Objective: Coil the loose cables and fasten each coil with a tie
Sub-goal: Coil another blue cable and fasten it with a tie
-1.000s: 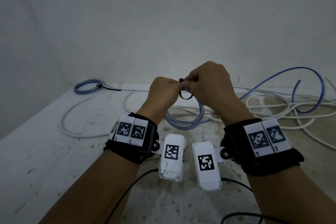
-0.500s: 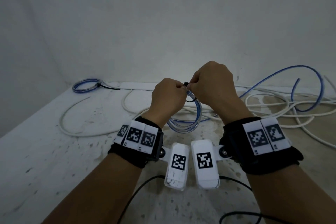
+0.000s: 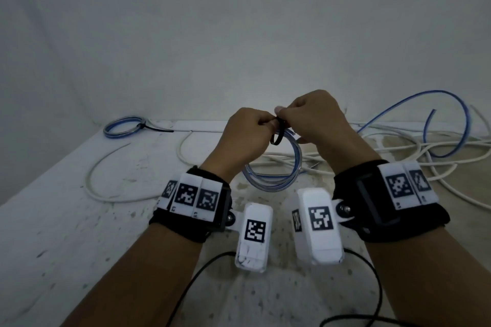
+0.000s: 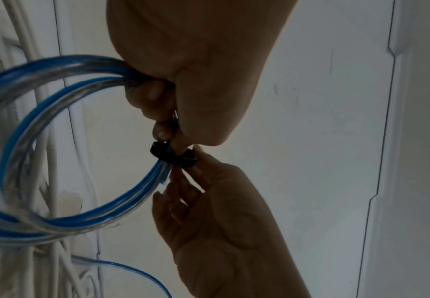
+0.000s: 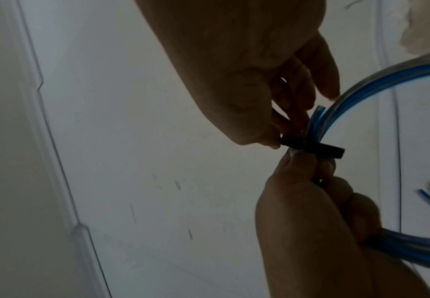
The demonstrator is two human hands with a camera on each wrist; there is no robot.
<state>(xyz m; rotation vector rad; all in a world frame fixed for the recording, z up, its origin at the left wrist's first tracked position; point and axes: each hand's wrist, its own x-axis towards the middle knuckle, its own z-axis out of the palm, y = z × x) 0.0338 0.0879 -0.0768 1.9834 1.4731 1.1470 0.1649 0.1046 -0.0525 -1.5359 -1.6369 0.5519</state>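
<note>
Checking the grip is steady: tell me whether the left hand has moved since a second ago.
Yes, slightly: the left hand has edged right, away from the tied coil at the back.

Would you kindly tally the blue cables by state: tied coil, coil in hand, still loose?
Tied blue coil at the table's far left: 1
Blue coil in hand, black tie being fitted: 1
Loose blue cable at right: 1
Total: 3

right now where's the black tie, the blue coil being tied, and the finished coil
black tie (image 4: pixel 172 154), left wrist view, band wrapped round the strands
blue coil (image 3: pixel 276 183), head view, bottom arc hanging between the wrists
finished coil (image 3: pixel 122 130), head view, ring lying on the table's far left
</note>
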